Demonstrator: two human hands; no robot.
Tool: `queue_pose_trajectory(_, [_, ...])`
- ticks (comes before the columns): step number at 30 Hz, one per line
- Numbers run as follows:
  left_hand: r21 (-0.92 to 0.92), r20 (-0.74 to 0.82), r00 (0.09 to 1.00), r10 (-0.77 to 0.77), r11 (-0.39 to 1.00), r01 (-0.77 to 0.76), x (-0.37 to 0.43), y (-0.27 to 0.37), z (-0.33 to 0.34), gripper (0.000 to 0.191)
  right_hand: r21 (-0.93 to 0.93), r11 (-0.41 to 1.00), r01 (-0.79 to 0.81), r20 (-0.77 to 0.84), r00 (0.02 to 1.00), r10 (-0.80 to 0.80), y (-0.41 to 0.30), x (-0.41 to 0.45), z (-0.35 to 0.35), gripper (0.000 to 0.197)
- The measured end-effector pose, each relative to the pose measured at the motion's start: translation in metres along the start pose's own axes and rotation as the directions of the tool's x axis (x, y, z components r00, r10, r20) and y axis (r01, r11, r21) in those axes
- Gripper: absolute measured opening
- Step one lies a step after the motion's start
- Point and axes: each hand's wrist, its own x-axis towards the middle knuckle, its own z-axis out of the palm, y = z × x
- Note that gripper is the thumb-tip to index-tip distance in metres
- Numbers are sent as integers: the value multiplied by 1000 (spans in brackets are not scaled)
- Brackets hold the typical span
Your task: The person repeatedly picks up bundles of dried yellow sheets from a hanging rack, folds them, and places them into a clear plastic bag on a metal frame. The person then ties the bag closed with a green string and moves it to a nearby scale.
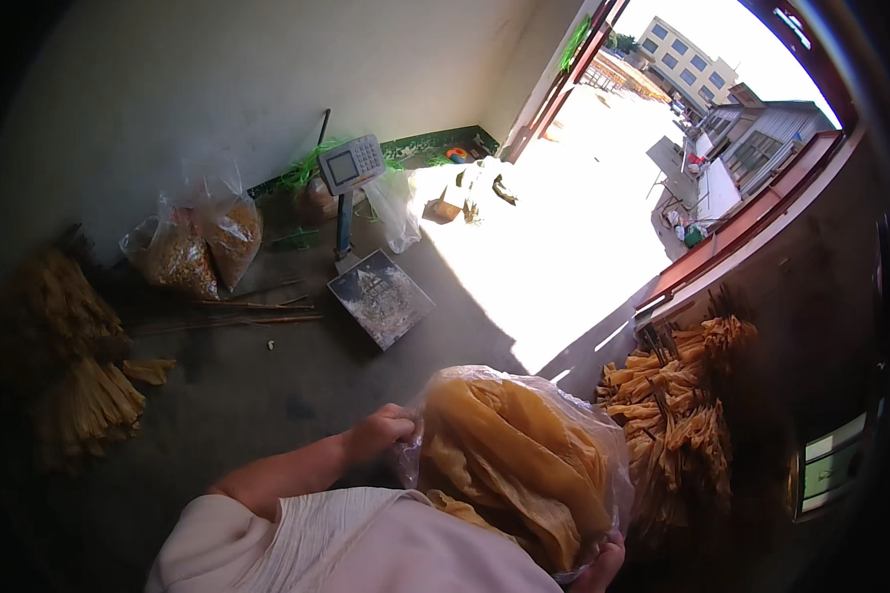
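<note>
A large clear plastic bag [523,376] is held up against my body. Folded yellow-brown sheets [512,452], which look like tofu skin, fill it. My left hand [391,428] pinches the bag's left edge. At the lower right, my right hand [604,560] grips the opposite edge, with its fingers partly hidden by the plastic. Beyond the bag stands a platform scale [382,300] on the floor, its dusty plate bearing no load. The scale's keypad display [352,164] sits on a post at the back of the plate.
Clear bags of mixed flakes [185,256] lean by the wall, with thin sticks [256,320] lying before them. Bundles of yellowish sheets [93,400] are on the left, more bundles on sticks [671,415] on the right. A sunlit doorway [601,178] opens ahead.
</note>
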Motion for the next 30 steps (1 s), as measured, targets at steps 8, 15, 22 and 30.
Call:
queue_pose_trajectory(8, [-67,-369,923,104,988,-138,84,41,-52,15,-54,984,-169,132,976,175,-38,201,195,17])
queue_pose_trajectory(15, [91,-558,789,257,964,-251,102,86,-88,14,-169,982,88,447,894,-4,-72,302,365,17])
queue_pose_trajectory(22, [480,-594,598,538,834,-272,137,134,-94,9,-145,986,80,677,735,40,-86,414,481,15])
queue_pose_trajectory(30, [-79,-957,264,118,772,-631,191,136,-118,10,-285,957,-58,788,553,268,-52,483,654,24])
